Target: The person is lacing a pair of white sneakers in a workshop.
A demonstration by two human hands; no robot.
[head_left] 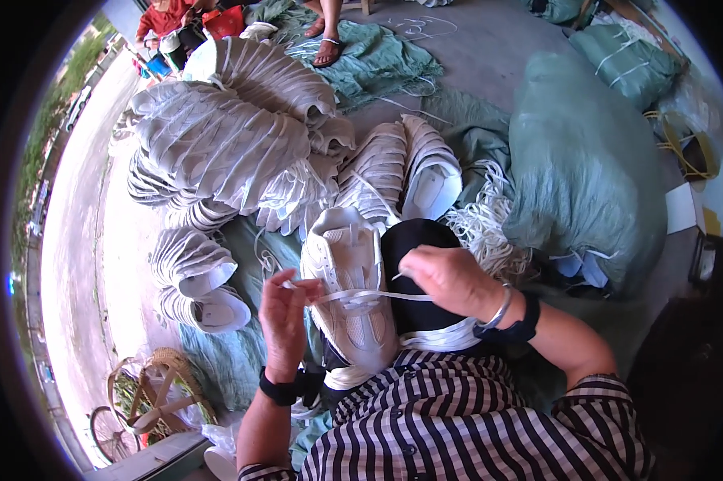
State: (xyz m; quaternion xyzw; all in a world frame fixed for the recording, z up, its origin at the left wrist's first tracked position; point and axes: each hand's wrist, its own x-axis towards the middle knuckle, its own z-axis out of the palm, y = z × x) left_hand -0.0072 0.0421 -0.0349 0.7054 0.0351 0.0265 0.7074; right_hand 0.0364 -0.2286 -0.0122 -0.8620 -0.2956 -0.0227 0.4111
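Note:
A white and beige mesh shoe upper (368,330) rests on my lap, its tongue and eyelet rows facing up. A flat white shoelace (401,296) crosses it and stretches out to both sides. On the left, my left hand (287,319) pinches one part of the lace between thumb and fingertips. Over my dark-clothed knee, my right hand (445,279) is closed on the other part, with a short lace end poking out from its fingertips. The upper eyelets look unlaced, though fine detail is hard to make out.
Nested stacks of shoe uppers (209,144) are piled ahead and to the left. Loose white laces (490,220) lie in a heap beside a bulging green sack (586,168). A woven basket (162,381) stands at lower left. Another person's foot (327,53) rests on green sheeting (385,60).

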